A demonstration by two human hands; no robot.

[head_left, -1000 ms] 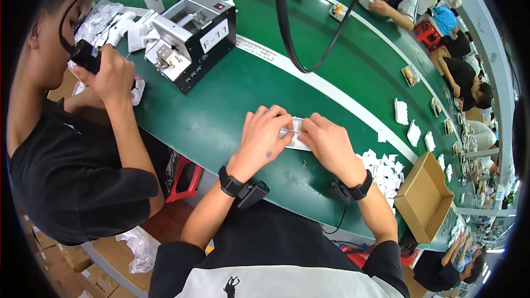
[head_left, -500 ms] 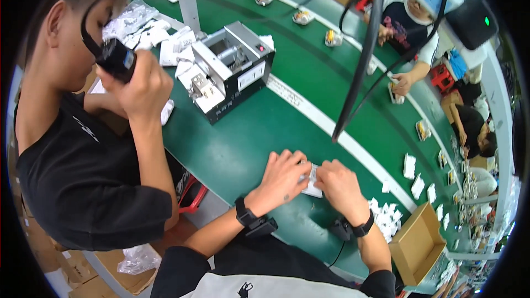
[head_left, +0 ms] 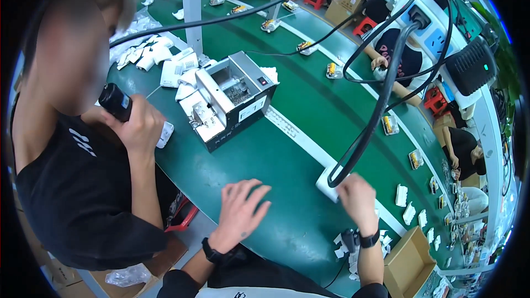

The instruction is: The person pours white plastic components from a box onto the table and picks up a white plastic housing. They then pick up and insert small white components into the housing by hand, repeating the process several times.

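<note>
My left hand (head_left: 241, 213) hangs over the green worktable (head_left: 276, 160), fingers spread and holding nothing. Further right, my right hand (head_left: 358, 201) is closed at the right end of a small white plastic case (head_left: 327, 186). Its fingertips are hidden, but the case seems to be in their grip, at the white rail beside the conveyor. A hanging black cable (head_left: 381, 99) crosses in front of the case. Beside my right wrist lie a small black device (head_left: 350, 239) and several white pieces (head_left: 338, 245).
A grey-black machine (head_left: 234, 96) stands at the far left of the table. Left of me, a person (head_left: 72, 187) holds a black cylindrical tool (head_left: 115, 102). The green conveyor (head_left: 309, 105) carries several units. An open cardboard box (head_left: 409, 262) sits at lower right.
My hands have parted. The left moved left and opened; the right moved slightly right, with the white case now by the rail. The view has shifted, and the neighbour's tool is lower.
</note>
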